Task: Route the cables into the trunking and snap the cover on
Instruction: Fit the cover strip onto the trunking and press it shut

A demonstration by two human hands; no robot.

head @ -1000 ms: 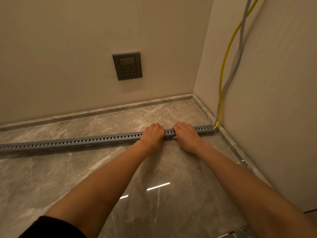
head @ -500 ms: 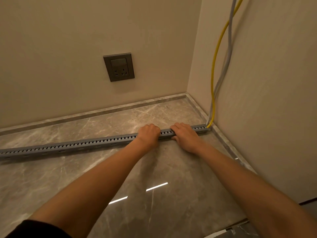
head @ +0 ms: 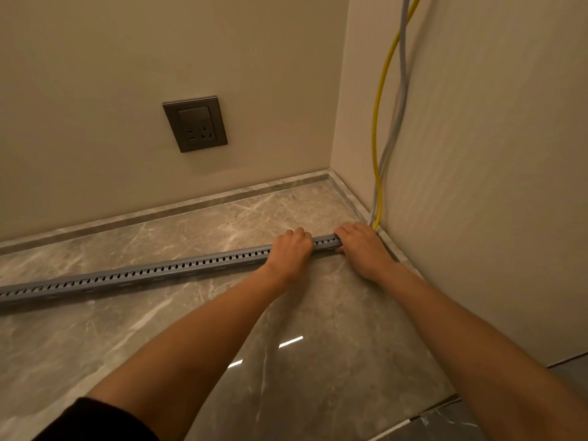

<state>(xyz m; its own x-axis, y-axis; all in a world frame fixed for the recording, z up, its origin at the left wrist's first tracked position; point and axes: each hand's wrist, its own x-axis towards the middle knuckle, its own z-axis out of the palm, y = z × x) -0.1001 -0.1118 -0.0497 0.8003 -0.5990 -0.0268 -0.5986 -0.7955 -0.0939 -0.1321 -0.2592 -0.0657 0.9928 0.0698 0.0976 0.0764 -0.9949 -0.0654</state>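
A long grey slotted trunking [head: 152, 272] is laid flat on the marble floor [head: 302, 313], running from the left edge of the view, slightly uphill in the frame, to the floor's right edge by the rt wall [head: 483, 186]. A row of small oval slots is seen along its upper side. The left hand [head: 291, 248] is set on top of the trunking near its rt end, palm down, fingers curled together over the far side, so the trunking is gripped from above; thumb not visible, so how far it is wrapped cannot be told. The right hand [head: 362, 246] is placed just beside it, at the very end of the trunking next to the wall, fingers pressed together & laid flat over the end w/ the fingertips pointing left; whether anything is pinched under it cannot be told. A short bare stretch of trunking is left showing btwn the two hands. A yellow cable [head: 378, 122] and a grey cable [head: 401, 90] are hung down the rt wall side by side, crossing near the top of the view, & are brought to the floor edge right behind the right hand, where their lower ends are hidden. Whether the cover is seated along the trunking cannot be told. A dark wall socket [head: 194, 124] is mounted on the back wall [head: 111, 90], well above the skirting strip [head: 178, 207] at the floor's far edge. A dark sleeve [head: 95, 421] is seen on the left arm at the bottom of the view.
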